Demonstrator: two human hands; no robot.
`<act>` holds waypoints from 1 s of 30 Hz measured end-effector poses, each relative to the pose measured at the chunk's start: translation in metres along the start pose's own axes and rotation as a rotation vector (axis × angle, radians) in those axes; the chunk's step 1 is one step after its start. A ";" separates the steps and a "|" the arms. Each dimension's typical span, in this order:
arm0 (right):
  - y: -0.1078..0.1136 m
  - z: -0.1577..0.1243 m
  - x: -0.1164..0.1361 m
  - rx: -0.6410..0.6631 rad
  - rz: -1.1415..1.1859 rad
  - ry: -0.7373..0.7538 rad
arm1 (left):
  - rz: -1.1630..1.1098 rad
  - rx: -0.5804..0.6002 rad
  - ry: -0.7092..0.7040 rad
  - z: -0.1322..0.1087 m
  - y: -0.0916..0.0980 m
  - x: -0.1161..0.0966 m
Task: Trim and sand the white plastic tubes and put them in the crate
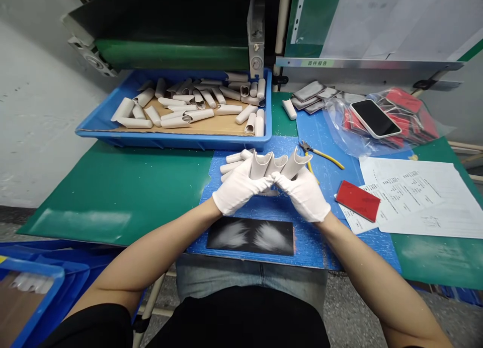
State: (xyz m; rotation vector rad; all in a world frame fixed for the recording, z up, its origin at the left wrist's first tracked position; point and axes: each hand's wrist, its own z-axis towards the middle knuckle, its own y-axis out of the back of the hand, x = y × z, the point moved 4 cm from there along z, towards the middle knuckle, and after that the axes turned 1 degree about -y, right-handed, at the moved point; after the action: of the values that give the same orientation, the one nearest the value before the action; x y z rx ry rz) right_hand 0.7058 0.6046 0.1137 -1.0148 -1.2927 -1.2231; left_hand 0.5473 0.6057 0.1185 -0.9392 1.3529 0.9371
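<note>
Both my hands wear white gloves and meet over the blue mat [324,179]. My left hand [237,189] is closed round a pale grey curved sleeve piece [260,165] that stands upright. My right hand [304,193] is closed on similar upright sleeve pieces [294,162], pressed against the left one. A few more grey sleeves [232,162] lie on the mat just behind my left hand. A dark rectangular pad with white smears [251,235] lies below my hands, near the table edge.
A blue tray [98,124] with several grey sleeves stands behind. Yellow-handled pliers [320,154], a red card [357,200], printed papers [418,194], a phone [375,118] on a plastic bag of red cards and grey pads [313,93] lie right. Blue bin [33,297] lower left.
</note>
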 end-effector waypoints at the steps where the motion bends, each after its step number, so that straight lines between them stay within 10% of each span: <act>1: 0.001 0.002 -0.001 0.011 0.000 -0.007 | -0.106 0.013 0.063 -0.001 0.000 0.003; 17: 0.009 0.007 -0.017 0.095 0.382 -0.389 | -0.735 0.042 0.431 -0.009 -0.001 0.003; 30: 0.012 0.006 -0.011 0.142 0.191 -0.355 | -0.537 0.073 0.399 -0.008 0.002 0.012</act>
State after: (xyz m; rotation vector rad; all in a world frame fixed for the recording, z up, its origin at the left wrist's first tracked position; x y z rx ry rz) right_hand 0.7178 0.6130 0.1048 -1.2571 -1.4911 -0.8175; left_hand 0.5429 0.5988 0.1061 -1.3929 1.3435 0.2966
